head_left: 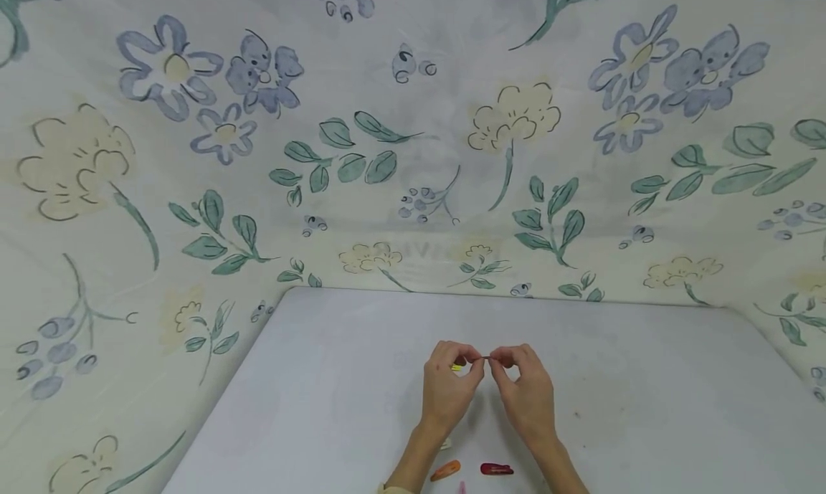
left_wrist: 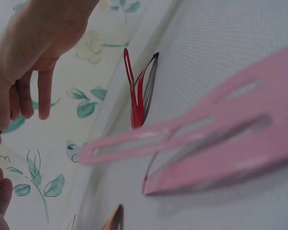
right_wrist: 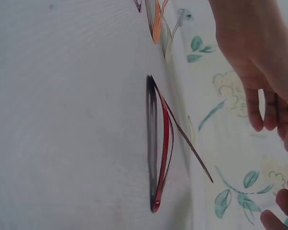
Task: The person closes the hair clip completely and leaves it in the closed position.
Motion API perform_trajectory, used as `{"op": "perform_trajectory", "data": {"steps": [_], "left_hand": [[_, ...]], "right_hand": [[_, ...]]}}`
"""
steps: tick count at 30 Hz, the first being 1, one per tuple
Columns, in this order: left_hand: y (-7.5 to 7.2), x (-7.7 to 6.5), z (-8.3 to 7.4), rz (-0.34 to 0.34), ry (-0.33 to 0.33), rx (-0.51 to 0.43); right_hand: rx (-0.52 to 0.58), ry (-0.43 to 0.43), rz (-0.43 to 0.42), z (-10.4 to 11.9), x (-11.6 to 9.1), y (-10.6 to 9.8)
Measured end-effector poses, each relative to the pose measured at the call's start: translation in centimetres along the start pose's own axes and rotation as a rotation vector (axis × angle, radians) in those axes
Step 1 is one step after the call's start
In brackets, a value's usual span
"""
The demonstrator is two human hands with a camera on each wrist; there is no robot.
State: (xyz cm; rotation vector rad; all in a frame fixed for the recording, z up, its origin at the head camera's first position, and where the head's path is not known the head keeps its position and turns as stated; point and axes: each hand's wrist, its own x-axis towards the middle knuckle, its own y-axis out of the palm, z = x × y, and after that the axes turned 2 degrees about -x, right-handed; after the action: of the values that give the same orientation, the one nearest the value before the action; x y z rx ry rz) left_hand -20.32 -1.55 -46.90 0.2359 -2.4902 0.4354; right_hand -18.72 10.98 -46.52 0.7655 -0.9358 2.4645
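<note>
My left hand (head_left: 445,393) and right hand (head_left: 529,397) meet above the white table. Between their fingertips they pinch a small, thin, dark reddish piece (head_left: 486,358); its kind is mostly hidden by the fingers. Below the hands, snap hair clips lie on the table: an orange one (head_left: 446,470), a dark red one (head_left: 496,469) and a pink one (head_left: 462,487). The pink clip (left_wrist: 221,129) looms near in the left wrist view, its frame sprung apart. The red clip (right_wrist: 165,139) stands spread in the right wrist view.
A pale clip (head_left: 446,444) lies beside my left forearm. Something yellow (head_left: 457,368) shows behind the left hand. Floral-printed cloth (head_left: 413,157) rises around the white table (head_left: 323,379) at the back and sides.
</note>
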Motion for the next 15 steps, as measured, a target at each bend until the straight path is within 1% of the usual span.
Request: {"op": "perform_trajectory", "data": {"steps": [4, 8, 11, 15], "left_hand": [[0.05, 0.1, 0.14, 0.028, 0.01, 0.006], [-0.08, 0.02, 0.33, 0.057, -0.011, 0.007], [-0.2, -0.03, 0.33, 0.065, -0.026, -0.003], [-0.28, -0.03, 0.3, 0.068, -0.03, -0.002]], "right_hand": [[0.006, 0.004, 0.012, -0.33, 0.09, -0.19], [0.029, 0.021, 0.041, -0.48, 0.18, -0.3], [0.057, 0.038, 0.066, -0.51, 0.24, -0.32], [0.089, 0.077, 0.097, -0.52, 0.23, -0.34]]}}
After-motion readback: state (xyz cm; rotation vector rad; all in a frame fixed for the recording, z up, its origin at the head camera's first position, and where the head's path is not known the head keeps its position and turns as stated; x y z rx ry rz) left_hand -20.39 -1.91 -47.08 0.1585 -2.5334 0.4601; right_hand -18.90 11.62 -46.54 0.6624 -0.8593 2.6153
